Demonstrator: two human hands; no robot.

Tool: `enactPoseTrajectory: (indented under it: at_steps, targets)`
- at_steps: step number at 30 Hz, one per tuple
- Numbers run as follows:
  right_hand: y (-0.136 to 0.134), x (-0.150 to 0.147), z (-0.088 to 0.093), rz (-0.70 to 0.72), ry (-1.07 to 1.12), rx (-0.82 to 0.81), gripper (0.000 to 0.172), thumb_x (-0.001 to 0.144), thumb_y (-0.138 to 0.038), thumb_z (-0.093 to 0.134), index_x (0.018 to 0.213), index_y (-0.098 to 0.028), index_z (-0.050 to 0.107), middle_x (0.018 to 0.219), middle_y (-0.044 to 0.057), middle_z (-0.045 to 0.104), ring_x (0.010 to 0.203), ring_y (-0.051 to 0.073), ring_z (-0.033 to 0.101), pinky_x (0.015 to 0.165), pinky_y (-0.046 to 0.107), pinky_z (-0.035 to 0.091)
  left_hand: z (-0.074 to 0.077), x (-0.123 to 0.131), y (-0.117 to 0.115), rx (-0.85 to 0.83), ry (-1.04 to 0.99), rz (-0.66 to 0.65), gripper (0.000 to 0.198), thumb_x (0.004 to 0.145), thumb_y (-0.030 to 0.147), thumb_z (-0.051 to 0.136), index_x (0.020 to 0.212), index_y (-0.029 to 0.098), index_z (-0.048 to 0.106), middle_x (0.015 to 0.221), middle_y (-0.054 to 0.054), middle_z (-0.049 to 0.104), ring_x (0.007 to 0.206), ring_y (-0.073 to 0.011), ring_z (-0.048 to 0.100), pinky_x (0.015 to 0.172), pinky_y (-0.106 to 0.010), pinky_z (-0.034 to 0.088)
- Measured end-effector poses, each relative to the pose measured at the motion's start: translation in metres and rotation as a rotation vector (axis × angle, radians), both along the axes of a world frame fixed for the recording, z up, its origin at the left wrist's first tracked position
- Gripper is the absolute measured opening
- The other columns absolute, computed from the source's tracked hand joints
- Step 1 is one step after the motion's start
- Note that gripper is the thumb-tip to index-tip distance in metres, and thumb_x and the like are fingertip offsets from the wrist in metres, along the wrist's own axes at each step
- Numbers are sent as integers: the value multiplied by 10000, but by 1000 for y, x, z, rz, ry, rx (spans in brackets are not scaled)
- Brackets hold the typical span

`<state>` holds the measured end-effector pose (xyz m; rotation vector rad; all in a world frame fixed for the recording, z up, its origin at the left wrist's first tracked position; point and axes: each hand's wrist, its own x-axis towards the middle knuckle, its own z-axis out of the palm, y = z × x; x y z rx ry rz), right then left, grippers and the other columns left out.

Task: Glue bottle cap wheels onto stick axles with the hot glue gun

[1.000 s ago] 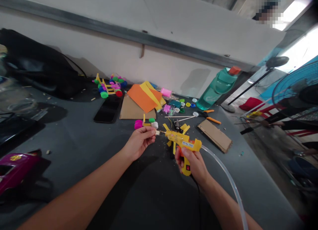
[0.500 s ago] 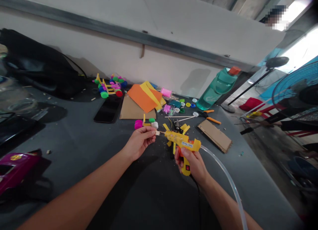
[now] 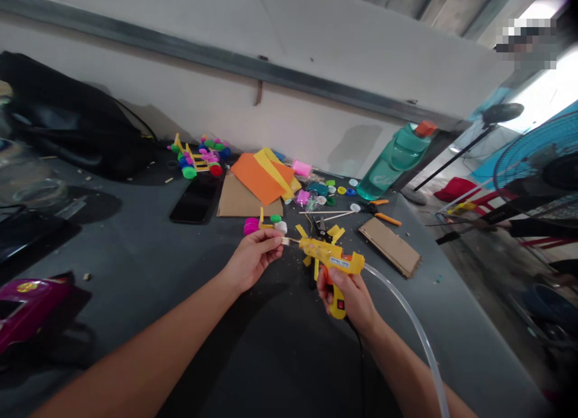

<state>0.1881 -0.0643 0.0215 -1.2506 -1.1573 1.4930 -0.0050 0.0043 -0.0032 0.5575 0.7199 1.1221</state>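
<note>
My left hand [image 3: 256,256] pinches a small pale piece [image 3: 285,241], which looks like wood or card, between thumb and fingertips. My right hand [image 3: 350,291] is wrapped round the handle of a yellow glue gun [image 3: 332,255], fingers at its orange trigger. The gun's nozzle points left and meets or nearly meets the pale piece. A long clear glue stick [image 3: 410,309] curves out of the gun's back. Just behind my left hand stands a small model with magenta, green and white bottle-cap wheels [image 3: 251,226]. Yellow strips [image 3: 336,233] and dark pliers [image 3: 321,228] lie behind the gun.
Behind are orange paper [image 3: 259,177], cardboard [image 3: 235,198], a phone [image 3: 195,200], cap-wheeled models [image 3: 198,162] and loose caps [image 3: 342,190]. A teal bottle [image 3: 391,162], orange-handled pliers [image 3: 383,213] and folded cardboard [image 3: 392,247] stand right. A magenta object [image 3: 34,303] sits left.
Almost nothing differs. Both hands, the glue gun and the pale piece stay in the same places; the view has shifted very slightly.
</note>
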Motion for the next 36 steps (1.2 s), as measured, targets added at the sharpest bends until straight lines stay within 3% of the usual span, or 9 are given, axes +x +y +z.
enactPoseTrajectory:
  at_steps: [36]
  targets:
    - [-1, -1, -6, 63, -22, -56, 369, 786, -477, 517, 646, -140, 569, 512, -12, 515, 366, 66, 437, 345, 184, 378, 5, 1, 1, -90, -63, 56, 97, 694, 58, 672, 772, 103, 634, 648, -3, 607, 544, -57, 586, 541, -139, 521]
